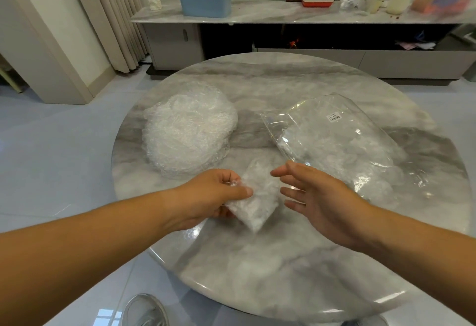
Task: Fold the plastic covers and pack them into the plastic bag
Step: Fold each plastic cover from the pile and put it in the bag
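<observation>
left hand (pixel 216 194) pinches folded cover (pixel 255 197) between thumb and fingers, held just above marble table (pixel 257 274). right hand (pixel 316 197) beside it, fingers spread, holding nothing, near mouth of plastic bag (pixel 334 140). bag lies at right, already holds several folded covers, so packing appears partly done. pile of unfolded covers (pixel 188 127) at left is large; most folding left. likely next: slip this cover into bag.
</observation>
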A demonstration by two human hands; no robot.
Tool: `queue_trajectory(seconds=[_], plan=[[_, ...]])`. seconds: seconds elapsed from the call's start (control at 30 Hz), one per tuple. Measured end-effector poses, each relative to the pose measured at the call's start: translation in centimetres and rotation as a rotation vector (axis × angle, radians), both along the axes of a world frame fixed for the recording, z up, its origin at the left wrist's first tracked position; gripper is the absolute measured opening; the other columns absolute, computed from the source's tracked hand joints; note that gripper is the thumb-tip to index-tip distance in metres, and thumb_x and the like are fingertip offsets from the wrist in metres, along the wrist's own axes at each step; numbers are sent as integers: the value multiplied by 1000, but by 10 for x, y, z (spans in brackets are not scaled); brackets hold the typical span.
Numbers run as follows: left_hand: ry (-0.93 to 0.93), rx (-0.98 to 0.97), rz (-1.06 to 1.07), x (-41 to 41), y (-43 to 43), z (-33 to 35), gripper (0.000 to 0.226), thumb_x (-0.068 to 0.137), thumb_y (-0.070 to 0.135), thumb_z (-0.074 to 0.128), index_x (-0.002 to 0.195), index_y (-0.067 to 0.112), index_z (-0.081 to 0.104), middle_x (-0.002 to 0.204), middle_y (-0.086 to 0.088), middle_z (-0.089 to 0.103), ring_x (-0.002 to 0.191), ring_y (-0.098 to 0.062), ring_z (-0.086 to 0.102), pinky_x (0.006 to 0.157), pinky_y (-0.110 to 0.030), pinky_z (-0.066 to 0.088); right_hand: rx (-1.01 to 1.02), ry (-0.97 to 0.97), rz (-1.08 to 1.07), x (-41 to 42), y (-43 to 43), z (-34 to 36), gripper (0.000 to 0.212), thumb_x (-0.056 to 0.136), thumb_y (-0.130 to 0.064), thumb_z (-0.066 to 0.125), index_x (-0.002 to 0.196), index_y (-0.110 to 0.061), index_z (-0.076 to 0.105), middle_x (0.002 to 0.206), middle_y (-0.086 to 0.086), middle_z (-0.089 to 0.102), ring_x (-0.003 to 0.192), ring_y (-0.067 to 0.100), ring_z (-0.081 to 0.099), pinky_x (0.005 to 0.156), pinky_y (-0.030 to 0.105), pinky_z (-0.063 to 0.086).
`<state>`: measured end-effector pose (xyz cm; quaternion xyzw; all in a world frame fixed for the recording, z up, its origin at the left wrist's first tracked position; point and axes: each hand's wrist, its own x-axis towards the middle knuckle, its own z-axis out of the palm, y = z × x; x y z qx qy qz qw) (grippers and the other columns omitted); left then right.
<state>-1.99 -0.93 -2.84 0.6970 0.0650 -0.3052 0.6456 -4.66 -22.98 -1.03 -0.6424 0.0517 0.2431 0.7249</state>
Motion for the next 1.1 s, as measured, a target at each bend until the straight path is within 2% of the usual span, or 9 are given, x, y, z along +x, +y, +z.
queue_trajectory(seconds=[0.1,0.23,0.33,0.43,0.63,0.8,0.93,1.03,1.1], plan=[[17,-117,77,-2,-2,0,24,88,6,72,111,1,67,100,-17,74,83,-23,71,66,-34,60,102,97,9,0,2,4,47,81,-57,70,114,-24,77,137,6,63,129,25,58,117,44,36],[7,-127,67,-6,-5,-3,32,88,5,73,116,-5,63,111,-26,71,97,-31,68,92,-50,55,134,146,-18,1,2,-2,58,85,-51,60,120,-5,72,121,17,72,119,35,66,114,51,40],[53,-108,24,-10,-8,-4,19,90,6,71,107,4,64,96,-16,71,82,-23,70,71,-37,61,97,76,-67,2,5,-4,61,83,-49,56,117,-1,72,119,16,73,120,35,65,107,46,47],[165,-99,5,-13,-9,-2,23,91,8,70,114,4,64,94,-13,73,79,-20,72,63,-32,60,-34,-159,-70,3,3,-3,49,88,-48,60,113,-8,74,116,5,75,118,25,66,97,37,51],[330,-146,41,-6,-5,6,14,95,8,64,109,7,64,93,-8,75,80,-16,74,61,-27,60,-394,-692,220,-14,-9,-8,52,92,-56,44,123,-24,72,128,-16,68,128,2,55,106,18,40],[452,-270,24,-5,2,10,26,95,0,54,118,2,65,110,-16,73,92,-23,74,76,-32,63,-728,-1107,422,-22,-14,-21,57,106,-52,34,139,-14,61,142,-6,58,134,9,49,108,38,43],[451,-377,-4,-2,6,11,50,83,1,61,132,0,56,122,-23,62,105,-32,68,85,-40,62,-810,-1215,523,-24,-14,-24,56,105,-48,36,137,-10,61,141,-1,59,135,17,49,105,43,43],[399,-353,-22,-5,4,10,45,86,16,74,125,-1,59,120,-23,64,108,-32,66,95,-44,58,-894,-1261,639,-23,-16,-27,55,104,-50,40,141,-13,58,145,-3,56,140,17,43,108,44,41],[309,-256,-21,-9,1,6,40,90,9,71,124,-6,59,113,-22,68,103,-29,69,92,-41,59,-875,-1264,669,-24,-17,-29,54,103,-50,43,144,-17,55,148,-5,54,144,15,39,111,43,39]])
